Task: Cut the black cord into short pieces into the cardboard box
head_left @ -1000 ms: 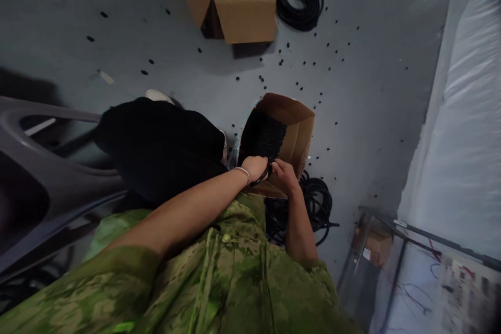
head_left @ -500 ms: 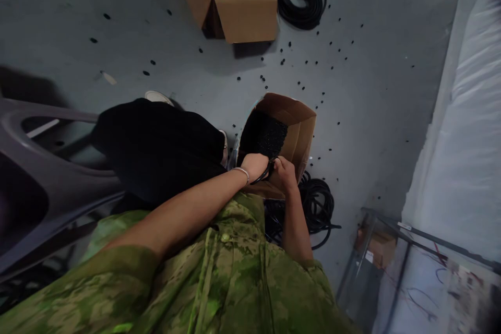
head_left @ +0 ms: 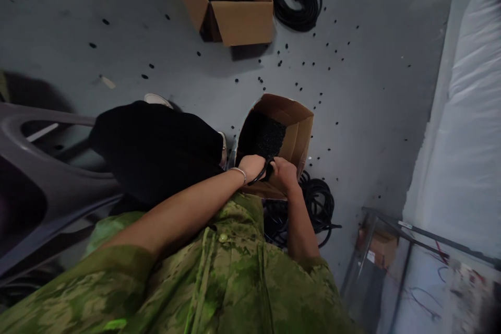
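My left hand point(head_left: 252, 167), with a bracelet at its wrist, is closed round a thin black loop point(head_left: 258, 175) over the near side of an open cardboard box point(head_left: 298, 138). Close beside it, my right hand point(head_left: 284, 173) is pinched at the loop's other side; what lies between its fingertips is too small to make out. A mass of small black pieces point(head_left: 270, 135) fills the left part of the box below both hands. Black tubing point(head_left: 321, 195) lies coiled on the floor behind my right forearm.
A larger cardboard box point(head_left: 246, 21) with dark contents and a black coil point(head_left: 293, 10) stand ahead. Small black bits dot the grey floor point(head_left: 371, 88). A grey chair point(head_left: 70, 188) is at left, a glass-sided frame point(head_left: 391, 227) at lower right. Black-clothed legs point(head_left: 156, 146) are beside the box.
My right hand has turned slightly and its fingertips have shifted a little left. The black loop shows more between the hands. The whole view has moved slightly.
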The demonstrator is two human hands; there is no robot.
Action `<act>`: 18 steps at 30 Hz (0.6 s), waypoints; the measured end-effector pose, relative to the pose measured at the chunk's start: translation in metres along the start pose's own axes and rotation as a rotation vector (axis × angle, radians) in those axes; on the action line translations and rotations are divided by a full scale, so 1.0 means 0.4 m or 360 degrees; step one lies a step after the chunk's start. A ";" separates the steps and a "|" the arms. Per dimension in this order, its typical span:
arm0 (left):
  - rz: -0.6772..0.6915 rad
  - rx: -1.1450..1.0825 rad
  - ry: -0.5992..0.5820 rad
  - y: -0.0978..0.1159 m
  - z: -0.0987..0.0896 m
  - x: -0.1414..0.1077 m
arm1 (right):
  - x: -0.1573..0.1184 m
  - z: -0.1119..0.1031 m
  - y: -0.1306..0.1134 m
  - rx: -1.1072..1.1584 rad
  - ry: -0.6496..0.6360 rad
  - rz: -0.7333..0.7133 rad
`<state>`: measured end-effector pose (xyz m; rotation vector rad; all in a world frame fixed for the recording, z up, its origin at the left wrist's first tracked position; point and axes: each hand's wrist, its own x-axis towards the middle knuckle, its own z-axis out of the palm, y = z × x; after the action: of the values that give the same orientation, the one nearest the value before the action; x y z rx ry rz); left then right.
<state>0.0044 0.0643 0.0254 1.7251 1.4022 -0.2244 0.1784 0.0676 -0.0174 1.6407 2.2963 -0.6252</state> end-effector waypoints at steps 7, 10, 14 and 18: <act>-0.0011 0.0025 0.0031 0.003 -0.002 0.005 | 0.001 0.010 -0.042 -0.0105 -0.0072 0.0027; -0.0035 -0.0013 0.0009 0.001 0.000 0.005 | -0.002 0.034 -0.035 0.0047 -0.0027 0.0139; -0.0031 -0.0011 -0.0082 -0.007 0.015 0.010 | -0.012 0.086 0.012 0.0516 0.0009 0.0255; -0.0069 -0.0056 -0.0070 -0.012 0.032 0.024 | -0.027 0.137 0.036 0.1261 -0.0017 0.0525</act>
<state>0.0082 0.0619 0.0093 1.6526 1.4048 -0.2585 0.1934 0.0362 -0.0634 2.2445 1.7815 -1.5749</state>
